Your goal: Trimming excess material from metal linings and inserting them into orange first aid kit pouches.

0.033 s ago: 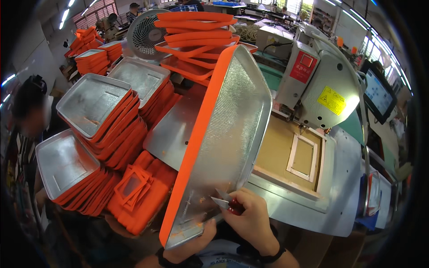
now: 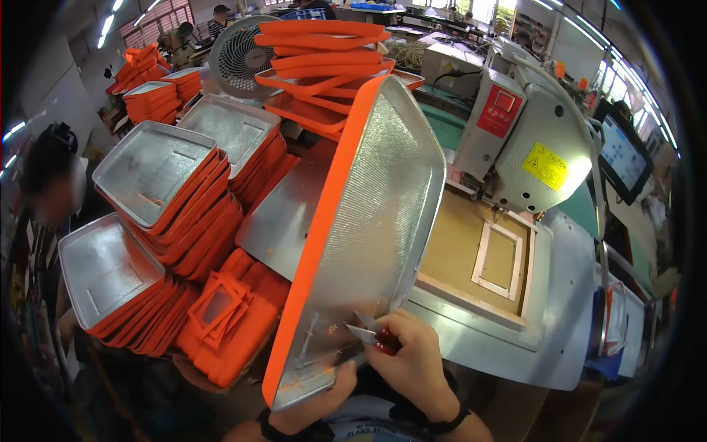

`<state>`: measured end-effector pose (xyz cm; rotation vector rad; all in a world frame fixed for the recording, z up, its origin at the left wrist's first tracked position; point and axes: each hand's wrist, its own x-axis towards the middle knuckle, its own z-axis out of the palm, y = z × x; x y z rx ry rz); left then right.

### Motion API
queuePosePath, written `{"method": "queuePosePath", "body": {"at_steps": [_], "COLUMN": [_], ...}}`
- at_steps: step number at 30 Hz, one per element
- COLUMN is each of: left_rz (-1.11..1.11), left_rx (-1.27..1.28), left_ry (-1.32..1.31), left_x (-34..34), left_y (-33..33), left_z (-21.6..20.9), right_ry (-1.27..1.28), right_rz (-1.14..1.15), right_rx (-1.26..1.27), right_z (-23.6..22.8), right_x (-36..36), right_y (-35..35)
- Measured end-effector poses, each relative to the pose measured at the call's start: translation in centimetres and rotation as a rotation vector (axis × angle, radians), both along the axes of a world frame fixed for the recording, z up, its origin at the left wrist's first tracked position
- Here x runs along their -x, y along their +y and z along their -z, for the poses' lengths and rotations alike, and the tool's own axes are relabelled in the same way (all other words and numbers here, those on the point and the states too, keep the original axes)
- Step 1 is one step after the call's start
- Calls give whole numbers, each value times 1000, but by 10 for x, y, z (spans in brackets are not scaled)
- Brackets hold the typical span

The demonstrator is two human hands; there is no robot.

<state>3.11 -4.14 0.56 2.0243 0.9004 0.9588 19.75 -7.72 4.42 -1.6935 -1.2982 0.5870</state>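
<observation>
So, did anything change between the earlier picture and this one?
Nothing visibly changed. The left hand holds the lower edge of the silver tray with the orange rim, and the right hand holds small red-handled snips against it. The tray stacks and the sewing machine are as they were.

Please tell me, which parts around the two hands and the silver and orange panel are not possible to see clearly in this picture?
Head view only:
- Left hand: mostly hidden behind the silver and orange panel; its grip is unclear.
- Snips in the right hand: handles covered by the fingers, blade tips too small to judge.
- Panel's orange outer side: turned away.
- Both forearms: cut off by the lower edge.
- Needle area of the sewing machine: too small.
</observation>
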Motion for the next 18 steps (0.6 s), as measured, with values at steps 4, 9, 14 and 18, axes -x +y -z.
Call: {"method": "queuePosePath", "body": {"at_steps": [4,9,14,18], "left_rz": [13,-7,44,46], "left_rx": [98,221,264,152], "left_ry": [-62,-125,-160,-57], "left_x": [-3,1,-1,-2], "left_y": [1,-4,-3,-8], "left_z": [-9,-3,-9,-12], "right_ry": [-42,59,51,36], "right_rz": [74,123,40,33], "right_rx": [-67,-52,41,28], "right_z": [4,2,-6,-6], "right_x": [2,-3,-2,1], "right_y": [-1,-6,-8,-8]}}
